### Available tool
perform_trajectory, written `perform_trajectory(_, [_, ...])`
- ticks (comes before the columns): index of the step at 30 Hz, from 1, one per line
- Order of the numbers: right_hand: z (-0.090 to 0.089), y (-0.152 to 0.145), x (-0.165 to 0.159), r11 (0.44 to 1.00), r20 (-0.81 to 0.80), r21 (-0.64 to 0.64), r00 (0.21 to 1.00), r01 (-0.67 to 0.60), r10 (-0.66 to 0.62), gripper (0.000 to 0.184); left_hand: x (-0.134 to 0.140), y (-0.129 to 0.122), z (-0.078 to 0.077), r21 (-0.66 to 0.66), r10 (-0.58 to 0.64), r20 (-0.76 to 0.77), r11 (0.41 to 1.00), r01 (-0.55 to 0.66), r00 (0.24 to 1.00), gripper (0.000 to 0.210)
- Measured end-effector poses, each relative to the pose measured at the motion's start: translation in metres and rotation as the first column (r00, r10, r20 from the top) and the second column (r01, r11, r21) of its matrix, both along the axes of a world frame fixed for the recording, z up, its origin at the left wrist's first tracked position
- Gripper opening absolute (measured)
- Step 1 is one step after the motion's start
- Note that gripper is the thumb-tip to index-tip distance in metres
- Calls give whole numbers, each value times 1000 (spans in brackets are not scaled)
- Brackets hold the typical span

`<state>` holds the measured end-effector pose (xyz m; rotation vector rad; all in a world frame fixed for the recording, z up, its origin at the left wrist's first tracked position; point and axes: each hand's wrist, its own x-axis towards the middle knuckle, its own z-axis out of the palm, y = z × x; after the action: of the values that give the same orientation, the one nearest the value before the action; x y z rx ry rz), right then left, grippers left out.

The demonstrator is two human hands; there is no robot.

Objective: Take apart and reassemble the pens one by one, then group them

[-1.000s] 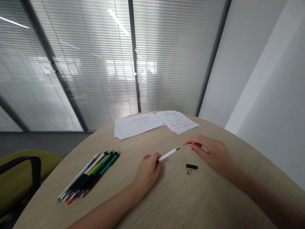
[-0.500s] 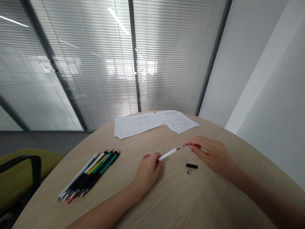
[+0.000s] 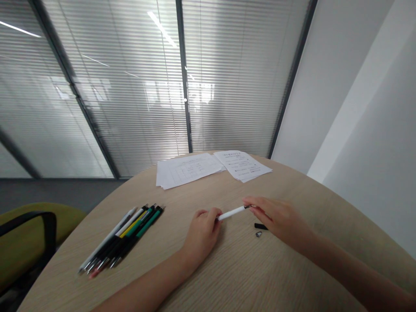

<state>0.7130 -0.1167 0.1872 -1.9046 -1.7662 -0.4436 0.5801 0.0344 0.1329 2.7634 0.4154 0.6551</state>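
One white pen (image 3: 231, 213) between two hands (image 3: 201, 232) (image 3: 277, 218)

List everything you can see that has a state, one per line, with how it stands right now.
White pen: held at both ends, slanted
Left hand: closed around the pen's near end
Right hand: fingers pinched at its dark far end
Black piece: lying loose, partly hidden by the right hand
Small shiny piece: lying loose
Pens: lying bunched side by side
Papers: lying flat
Blinds: lowered
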Motion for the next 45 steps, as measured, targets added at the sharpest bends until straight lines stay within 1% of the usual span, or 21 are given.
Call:
perform_trajectory(3, [-1,1,-3,1000,-73,16,997,4,-3,27,0,0,0,-6,-1,5,1000,1,1000,12])
perform_trajectory(5, [1,2,-4,1000,-177,12,984,9,-7,27,1,1,0,-5,-5,10,1000,5,1000,13])
perform_trajectory(8, [5,2,-4,1000,-381,4,924,-12,13,30,0,1,0,-7,1,10,1000,-1,1000,13])
perform_trajectory(9, [6,2,-4,1000,-431,4,902,-20,20,31,0,1,0,-11,9,8,1000,-9,1000,13])
perform_trajectory(11, [8,2,-2,1000,-477,-3,879,-18,14,29,1,1,0,-21,23,4,1000,-23,1000,12])
perform_trajectory(15, [10,3,1,998,-452,-46,890,36,-53,15,1,1,1,-31,19,-5,999,-19,1000,12])
perform_trajectory(17, [9,3,1,999,-418,-36,907,36,-47,11,1,1,1,-27,13,-7,1000,-14,1000,12])
perform_trajectory(21, [8,4,0,999,-376,-15,926,28,-32,9,1,1,0,-11,7,-6,1000,-7,1000,13])
perform_trajectory(25, [7,4,-1,999,-385,-26,922,24,-32,11,0,1,-2,9,-16,4,1000,16,1000,14])
perform_trajectory(28, [7,5,3,999,-439,-33,898,8,-22,12,0,1,-2,13,-15,2,1000,15,1000,14])
perform_trajectory(31, [9,3,13,998,-494,-55,869,-6,-22,33,1,1,0,-15,12,-11,1000,-12,1000,14])
perform_trajectory(32, [8,2,17,997,-481,-82,876,-3,-37,37,1,1,0,-34,27,-13,999,-28,1000,13])
perform_trajectory(34, [7,0,24,985,-390,-171,918,10,-77,34,2,1,2,-83,59,-15,995,-60,998,12])
perform_trajectory(36, [2,-3,29,963,-256,-270,964,6,-78,25,2,2,3,-126,75,-15,989,-76,997,12])
perform_trajectory(39, [-11,-8,31,924,-132,-377,991,-62,13,19,1,3,3,-155,80,-8,985,-81,997,13])
perform_trajectory(40, [-15,-11,30,919,-116,-387,993,-76,33,19,1,3,3,-161,80,-6,984,-80,997,13])
perform_trajectory(42, [-25,-16,29,928,-96,-367,995,-61,27,21,1,3,3,-176,80,-2,981,-79,997,13])
perform_trajectory(45, [-37,-23,30,956,-83,-294,995,21,-48,25,1,3,2,-199,76,6,977,-73,997,15])
